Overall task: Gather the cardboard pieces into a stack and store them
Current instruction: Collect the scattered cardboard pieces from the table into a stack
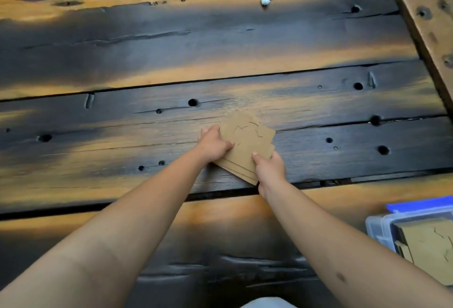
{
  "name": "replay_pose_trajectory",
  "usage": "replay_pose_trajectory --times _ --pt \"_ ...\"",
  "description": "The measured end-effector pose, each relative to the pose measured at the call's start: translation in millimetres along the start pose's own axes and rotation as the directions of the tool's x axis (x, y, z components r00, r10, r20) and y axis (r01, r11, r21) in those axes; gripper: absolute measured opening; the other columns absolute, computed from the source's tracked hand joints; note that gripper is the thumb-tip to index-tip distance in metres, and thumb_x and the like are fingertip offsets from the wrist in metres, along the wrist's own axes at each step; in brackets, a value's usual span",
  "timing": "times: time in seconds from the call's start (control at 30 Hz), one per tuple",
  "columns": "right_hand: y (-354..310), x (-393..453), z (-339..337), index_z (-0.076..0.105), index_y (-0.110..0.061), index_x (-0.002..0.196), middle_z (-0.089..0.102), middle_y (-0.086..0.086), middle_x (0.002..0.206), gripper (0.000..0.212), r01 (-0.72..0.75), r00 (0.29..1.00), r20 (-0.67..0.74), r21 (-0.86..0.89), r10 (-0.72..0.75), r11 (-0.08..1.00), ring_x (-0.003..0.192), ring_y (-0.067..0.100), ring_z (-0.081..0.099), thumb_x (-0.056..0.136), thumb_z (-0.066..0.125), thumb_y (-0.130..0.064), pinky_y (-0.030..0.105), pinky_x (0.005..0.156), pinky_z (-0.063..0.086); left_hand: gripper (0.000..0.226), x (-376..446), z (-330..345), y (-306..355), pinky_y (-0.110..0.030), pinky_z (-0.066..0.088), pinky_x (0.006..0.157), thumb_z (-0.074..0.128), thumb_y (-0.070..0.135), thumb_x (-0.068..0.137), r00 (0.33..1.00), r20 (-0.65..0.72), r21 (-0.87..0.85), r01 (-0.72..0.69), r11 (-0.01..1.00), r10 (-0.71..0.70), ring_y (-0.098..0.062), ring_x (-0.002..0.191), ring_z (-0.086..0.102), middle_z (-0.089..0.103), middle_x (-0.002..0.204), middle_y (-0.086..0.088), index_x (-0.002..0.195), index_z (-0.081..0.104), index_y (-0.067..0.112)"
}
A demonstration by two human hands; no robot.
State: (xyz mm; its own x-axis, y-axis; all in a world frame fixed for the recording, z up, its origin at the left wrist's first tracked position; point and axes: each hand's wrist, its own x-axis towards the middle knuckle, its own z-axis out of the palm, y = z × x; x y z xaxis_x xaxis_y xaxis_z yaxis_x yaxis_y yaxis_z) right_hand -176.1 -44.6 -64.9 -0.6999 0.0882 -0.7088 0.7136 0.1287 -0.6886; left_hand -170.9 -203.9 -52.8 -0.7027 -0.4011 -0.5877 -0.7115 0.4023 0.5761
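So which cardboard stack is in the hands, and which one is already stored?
The stack at the table's middle is gripped by the left hand and right hand. The other cardboard sits in the clear box at lower right, untouched.

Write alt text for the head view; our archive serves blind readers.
Both hands, left and right, grip a stack of brown cardboard pieces on a dark, weathered plank table. At lower right, a clear plastic box with a blue lid already holds more cardboard.
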Motion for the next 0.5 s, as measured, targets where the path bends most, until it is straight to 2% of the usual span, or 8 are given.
replay_pose_trajectory --times 0.1,0.2,0.3,0.4,0.5 --pt "-1.0 3.8 9.6 0.062 -0.027 0.1 0.069 -0.006 0.098 0.023 0.006 0.996 -0.094 0.006 -0.006 1.0 0.09 0.018 0.065 0.079 0.07 -0.021 0.036 0.083 0.054 0.06 14.5 -0.7 4.7 -0.039 0.03 0.111 0.068 0.039 0.081 0.999 0.011 0.123 -0.05 0.991 0.049 -0.031 0.13 0.034 0.037 0.138 -0.013 0.131 0.045 0.014" --pt "-2.8 6.0 13.8 0.059 -0.025 0.107 0.068 -0.005 0.099 0.033 -0.008 0.993 -0.114 0.028 0.011 1.0 0.082 0.011 0.062 0.076 0.07 -0.019 0.028 0.074 0.048 0.059 22.5 -2.2 8.2 -0.036 0.039 0.099 0.069 0.037 0.082 0.996 0.038 0.102 -0.088 0.991 0.084 -0.031 0.122 0.047 0.051 0.134 -0.014 0.13 0.045 0.012" --pt "-3.2 6.5 11.2 0.053 -0.026 0.106 0.065 -0.003 0.1 0.035 -0.006 0.995 -0.097 -0.04 0.002 0.999 0.08 0.01 0.059 0.075 0.069 -0.02 0.027 0.067 0.045 0.064 20.0 -5.2 4.6 -0.028 0.036 0.087 0.07 0.035 0.083 0.996 0.059 0.091 -0.067 0.994 0.062 -0.03 0.116 0.051 0.053 0.133 -0.013 0.133 0.04 0.009" --pt "0.3 7.2 4.6 0.05 -0.024 0.111 0.064 0.0 0.107 0.043 0.008 0.999 -0.038 -0.099 -0.012 0.995 0.089 0.017 0.06 0.075 0.072 -0.019 0.031 0.076 0.047 0.069 5.7 -4.6 -0.3 -0.027 0.036 0.088 0.072 0.026 0.083 0.995 0.086 -0.073 -0.05 0.996 0.056 -0.021 0.107 0.05 0.05 0.124 -0.001 0.137 0.032 0.012" --pt "2.9 2.4 -8.3 0.05 -0.023 0.115 0.064 0.003 0.116 0.046 0.012 0.999 0.052 -0.083 -0.008 0.996 0.103 0.022 0.061 0.077 0.074 -0.015 0.039 0.092 0.05 0.057 -18.8 1.5 -7.5 -0.032 0.045 0.094 0.072 0.021 0.084 0.99 0.123 -0.199 -0.038 0.979 0.063 -0.02 0.108 0.056 0.058 0.122 -0.002 0.132 0.043 0.011"
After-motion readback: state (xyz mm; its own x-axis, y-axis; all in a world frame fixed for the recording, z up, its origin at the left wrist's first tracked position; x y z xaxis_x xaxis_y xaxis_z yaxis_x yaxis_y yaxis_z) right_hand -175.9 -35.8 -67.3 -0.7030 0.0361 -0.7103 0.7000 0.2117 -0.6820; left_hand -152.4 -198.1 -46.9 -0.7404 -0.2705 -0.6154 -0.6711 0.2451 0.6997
